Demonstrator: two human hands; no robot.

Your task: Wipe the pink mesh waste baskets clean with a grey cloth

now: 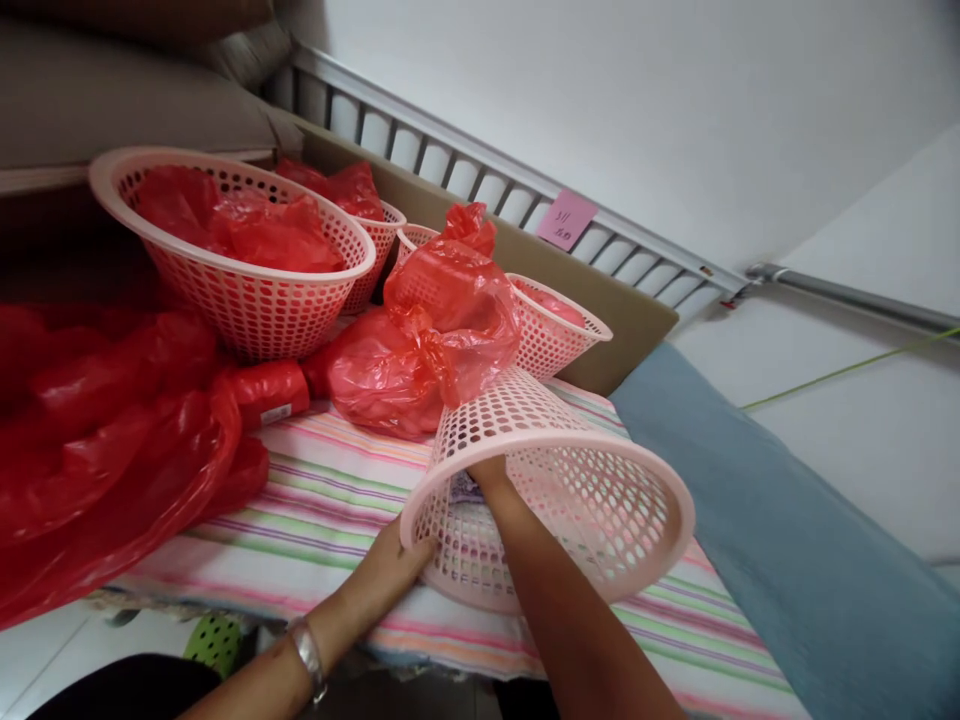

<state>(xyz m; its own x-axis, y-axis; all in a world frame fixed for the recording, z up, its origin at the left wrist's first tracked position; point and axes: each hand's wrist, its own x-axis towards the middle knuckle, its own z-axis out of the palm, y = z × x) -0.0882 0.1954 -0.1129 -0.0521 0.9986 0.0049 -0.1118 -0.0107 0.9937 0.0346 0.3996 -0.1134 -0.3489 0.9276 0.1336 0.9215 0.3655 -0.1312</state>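
A pink perforated plastic basket (555, 440) lies tipped on its side on the striped cloth, its mouth facing me. My left hand (409, 550) is closed on the left of its rim, with the thumb inside the mouth. My right hand (489, 472) reaches deep into the basket, next to a purple patterned thing (466, 489) that looks like fabric. The fingers of that hand are hidden, so whether they grip it does not show. Just behind the basket sits a knotted red plastic bag (427, 345).
Another pink basket (255, 290) lined with red plastic stands at the left, with smaller baskets behind. Loose red bags (112, 450) and a red roll (271, 392) lie left on the striped cloth (322, 480). A board (637, 325) and white railing (450, 165) run along the back.
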